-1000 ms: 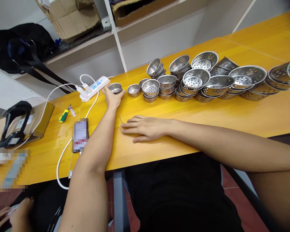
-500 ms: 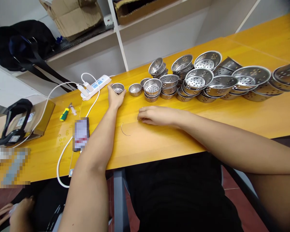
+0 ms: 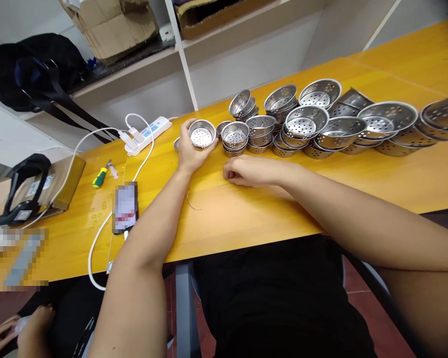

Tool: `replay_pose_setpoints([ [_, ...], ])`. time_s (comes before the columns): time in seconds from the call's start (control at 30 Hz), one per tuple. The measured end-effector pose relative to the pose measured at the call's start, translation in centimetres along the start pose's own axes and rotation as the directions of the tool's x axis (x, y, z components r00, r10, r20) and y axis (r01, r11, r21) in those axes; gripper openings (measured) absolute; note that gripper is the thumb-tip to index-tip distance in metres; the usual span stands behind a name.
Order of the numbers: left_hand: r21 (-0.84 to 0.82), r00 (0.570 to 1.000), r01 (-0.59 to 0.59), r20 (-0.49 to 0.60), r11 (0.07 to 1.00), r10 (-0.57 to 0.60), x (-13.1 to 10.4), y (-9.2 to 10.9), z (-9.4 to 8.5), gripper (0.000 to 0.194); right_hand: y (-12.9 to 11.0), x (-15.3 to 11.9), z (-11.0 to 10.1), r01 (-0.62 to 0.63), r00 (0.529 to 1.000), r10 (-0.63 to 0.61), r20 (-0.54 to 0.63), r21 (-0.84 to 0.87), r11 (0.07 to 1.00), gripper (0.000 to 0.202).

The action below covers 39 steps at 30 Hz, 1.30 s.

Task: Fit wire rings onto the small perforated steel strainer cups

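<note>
My left hand (image 3: pixel 191 153) is closed around a small round perforated metal cup (image 3: pixel 202 135), thumb on its right side and fingers on its left. The cup's mouth tilts toward me. Behind that hand, the edge of another metal cup (image 3: pixel 176 144) peeks out, mostly hidden. My right hand (image 3: pixel 244 170) is over the table with its fingers curled together; whatever is at the fingertips is too small to make out. On the table between my forearms lies a thin curved wire (image 3: pixel 193 202). Just beyond my right hand stands a stack of small perforated cups (image 3: pixel 235 138).
Larger stacked perforated bowls (image 3: pixel 388 119) line the back right. At left are a power strip (image 3: pixel 155 130) with white cables, a screwdriver (image 3: pixel 99 177), a phone (image 3: pixel 125 206) and a cardboard box (image 3: pixel 69 184). Another person's hands (image 3: pixel 33 325) show at lower left.
My left hand has left the leftmost cup, moved right, and now holds the neighbouring cup, tilted toward me. My right hand has shifted slightly right, its fingers more curled.
</note>
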<state>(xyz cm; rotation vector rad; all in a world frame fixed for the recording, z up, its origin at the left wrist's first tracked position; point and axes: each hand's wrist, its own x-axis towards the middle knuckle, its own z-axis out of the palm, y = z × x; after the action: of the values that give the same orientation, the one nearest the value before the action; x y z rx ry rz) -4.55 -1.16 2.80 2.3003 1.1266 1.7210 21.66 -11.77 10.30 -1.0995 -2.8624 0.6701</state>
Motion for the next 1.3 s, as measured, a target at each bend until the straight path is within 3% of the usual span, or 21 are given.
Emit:
replay_pose_setpoints([
  [0.07, -0.009, 0.996, -0.037, 0.084, 0.999, 0.037, -0.5, 1.3, 0.7, 0.105, 0.7, -0.3, -0.3, 0.035, 0.999, -0.035, 0.001, 0.022, 0.999, 0.026],
  [0.17, -0.009, 0.988, -0.057, 0.14, 0.998, 0.058, -0.8, 2.1, 1.1, 0.098, 1.0, -0.5, -0.6, -0.038, 0.999, 0.037, -0.036, -0.05, 0.998, 0.015],
  [0.23, -0.017, 0.991, -0.062, 0.118, 0.998, 0.063, -0.7, 2.0, 1.1, 0.092, 0.8, -0.6, -0.7, -0.093, 0.996, 0.091, -0.022, -0.11, 0.99, 0.008],
  [0.4, -0.025, 0.996, -0.078, 0.034, 0.997, 0.079, -0.4, 1.7, 0.9, 0.091, -1.3, -1.4, -1.7, -0.207, 0.966, 0.235, 0.11, -0.217, 0.954, 0.019],
  [0.67, 0.01, 0.993, -0.119, -0.003, 0.993, 0.119, -0.4, 3.0, 0.9, 0.091, -3.3, -1.8, -1.6, -0.098, 0.974, 0.174, 0.142, -0.43, 0.897, 0.033],
  [0.8, 0.018, 0.997, -0.078, 0.004, 0.997, 0.078, -0.5, 3.0, 0.9, 0.095, -2.7, -1.6, -1.4, -0.071, 0.981, 0.137, 0.134, -0.414, 0.907, 0.031],
  [0.97, 0.032, 0.999, -0.047, -0.007, 0.998, 0.047, -0.5, 2.5, 1.0, 0.093, -1.4, -1.5, -1.5, -0.077, 0.995, 0.09, 0.03, -0.297, 0.952, 0.022],
  [1.17, -0.006, 0.996, 0.051, 0.072, 0.999, -0.05, -0.5, 1.8, 0.8, 0.104, -0.8, -1.9, -1.9, -0.116, 0.984, 0.141, 0.109, -0.208, 0.971, 0.013],
  [1.3, -0.002, 0.999, -0.045, 0.018, 0.999, 0.045, -0.6, 1.4, 1.1, 0.098, -2.6, -2.1, -2.3, -0.158, 0.972, 0.193, 0.133, -0.236, 0.959, 0.012],
])
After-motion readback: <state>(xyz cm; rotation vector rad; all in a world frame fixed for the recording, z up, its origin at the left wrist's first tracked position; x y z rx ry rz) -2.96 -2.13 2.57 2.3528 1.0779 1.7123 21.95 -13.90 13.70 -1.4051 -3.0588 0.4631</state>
